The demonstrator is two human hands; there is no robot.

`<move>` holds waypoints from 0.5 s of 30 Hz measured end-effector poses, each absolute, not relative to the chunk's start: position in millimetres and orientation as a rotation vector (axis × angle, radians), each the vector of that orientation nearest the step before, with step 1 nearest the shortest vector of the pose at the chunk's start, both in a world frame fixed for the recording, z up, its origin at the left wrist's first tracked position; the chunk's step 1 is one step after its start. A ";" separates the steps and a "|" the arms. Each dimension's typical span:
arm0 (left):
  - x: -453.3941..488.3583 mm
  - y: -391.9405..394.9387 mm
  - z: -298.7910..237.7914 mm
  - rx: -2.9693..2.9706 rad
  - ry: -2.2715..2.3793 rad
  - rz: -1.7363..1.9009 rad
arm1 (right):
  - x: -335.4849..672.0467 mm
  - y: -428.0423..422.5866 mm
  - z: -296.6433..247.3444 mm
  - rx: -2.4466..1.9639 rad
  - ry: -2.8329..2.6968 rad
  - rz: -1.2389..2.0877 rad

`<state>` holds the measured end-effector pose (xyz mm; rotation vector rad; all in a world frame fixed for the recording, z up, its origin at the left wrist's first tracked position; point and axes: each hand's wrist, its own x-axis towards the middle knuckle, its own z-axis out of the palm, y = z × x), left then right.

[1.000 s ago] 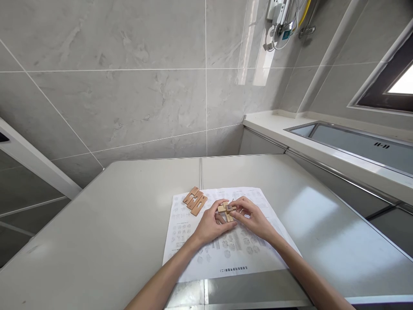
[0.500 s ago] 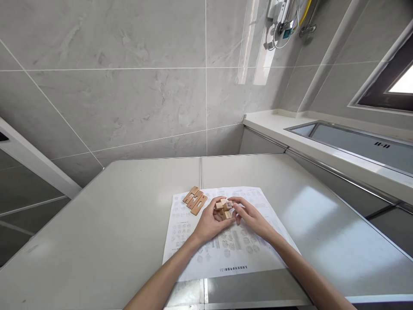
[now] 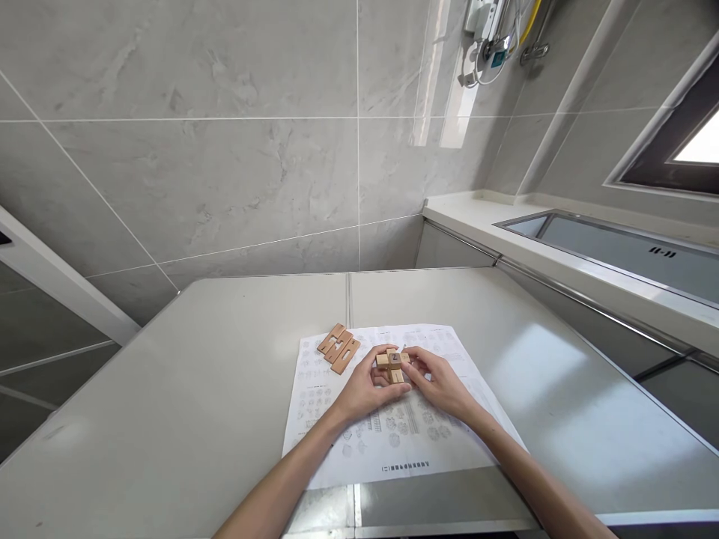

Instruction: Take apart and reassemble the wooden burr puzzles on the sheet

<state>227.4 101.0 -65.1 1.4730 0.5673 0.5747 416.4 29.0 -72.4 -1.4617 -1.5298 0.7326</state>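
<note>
A small wooden interlocking puzzle is held just above a printed instruction sheet on the grey table. My left hand grips the puzzle from the left, fingers curled round it. From the right, my right hand pinches the same puzzle. Two or three loose flat wooden pieces lie on the sheet's far left corner, a short way left of my hands.
The grey table has a seam down its middle and stands against a tiled wall. A counter with a sunken steel sink runs along the right. Pipes and a valve hang on the wall at the top.
The puzzle has turned slightly in my fingers and my right hand's fingers have closed in on it; both hands stay in the same spot. The loose pieces have not moved.
</note>
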 end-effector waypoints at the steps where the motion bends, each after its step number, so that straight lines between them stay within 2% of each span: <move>1: 227.3 101.2 -64.8 1.474 0.568 0.573 | 416.5 28.9 -73.0 -1.474 -1.538 0.706; 6: 227.6 100.8 -63.0 1.483 0.586 0.560 | 415.7 28.7 -75.5 -1.499 -1.519 0.704; 15: 229.2 96.5 -65.3 1.646 0.603 0.626 | 416.1 27.3 -71.9 -1.448 -1.376 1.008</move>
